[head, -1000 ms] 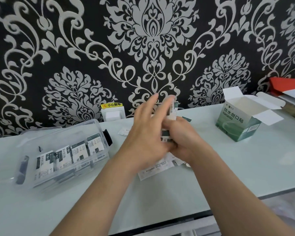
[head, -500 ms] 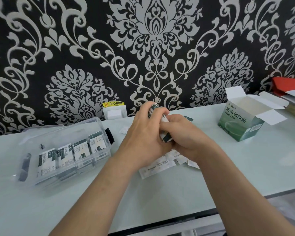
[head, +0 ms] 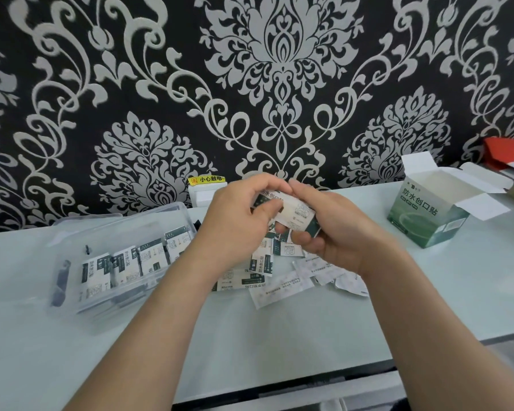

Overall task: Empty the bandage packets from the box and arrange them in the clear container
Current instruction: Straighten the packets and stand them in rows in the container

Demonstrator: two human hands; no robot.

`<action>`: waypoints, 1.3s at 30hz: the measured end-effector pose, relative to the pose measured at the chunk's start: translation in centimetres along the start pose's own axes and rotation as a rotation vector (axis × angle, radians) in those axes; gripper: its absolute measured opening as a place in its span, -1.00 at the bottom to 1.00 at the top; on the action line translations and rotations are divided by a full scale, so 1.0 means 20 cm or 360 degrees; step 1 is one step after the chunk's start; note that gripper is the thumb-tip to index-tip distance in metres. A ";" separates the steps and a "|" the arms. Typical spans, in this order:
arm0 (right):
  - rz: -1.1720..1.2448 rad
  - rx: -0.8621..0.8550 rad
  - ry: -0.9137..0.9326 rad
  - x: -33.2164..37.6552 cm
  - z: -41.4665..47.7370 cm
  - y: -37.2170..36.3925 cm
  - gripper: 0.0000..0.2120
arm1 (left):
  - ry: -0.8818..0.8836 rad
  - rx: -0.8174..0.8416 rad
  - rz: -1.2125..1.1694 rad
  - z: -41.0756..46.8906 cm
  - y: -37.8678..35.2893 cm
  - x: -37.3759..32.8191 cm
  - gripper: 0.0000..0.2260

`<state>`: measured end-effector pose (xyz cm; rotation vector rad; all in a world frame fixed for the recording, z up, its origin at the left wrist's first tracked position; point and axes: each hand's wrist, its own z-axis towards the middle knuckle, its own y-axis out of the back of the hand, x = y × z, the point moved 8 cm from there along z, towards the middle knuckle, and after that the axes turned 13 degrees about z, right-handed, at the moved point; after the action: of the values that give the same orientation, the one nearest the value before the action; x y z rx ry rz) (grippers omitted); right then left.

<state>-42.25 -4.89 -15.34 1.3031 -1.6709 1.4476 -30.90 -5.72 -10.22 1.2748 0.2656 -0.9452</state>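
Observation:
Both hands meet above the middle of the table around a small stack of white-and-green bandage packets [head: 298,213]. My left hand [head: 241,223] pinches the stack's left end, and my right hand [head: 330,229] curls under and around its right end. Under the hands, several loose packets [head: 261,264] lie scattered on the table. At the left stands the clear container [head: 72,241], with a row of packets [head: 122,265] standing in it. The green bandage box [head: 425,215] sits at the right, flaps open, inside hidden.
The pale table [head: 279,327] ends at a near edge low in view. A white wall socket with a yellow warning label [head: 206,188] sits behind the hands. Red and white items [head: 508,155] lie at the far right.
The hands have lifted slightly and turned the stack so its printed faces show. My left fingers, straight a second ago, now curl onto the stack. More loose packets show below the hands.

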 end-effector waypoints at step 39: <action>-0.1427 0.0412 0.0475 -0.12 0.20 -0.96 -0.79 | 0.0834 0.0083 0.0088 -0.30 0.67 0.77 -0.79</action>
<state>-23.13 -6.88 -10.72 1.5788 -0.5615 1.2088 -9.77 -7.48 -12.84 1.5579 0.6120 -0.5595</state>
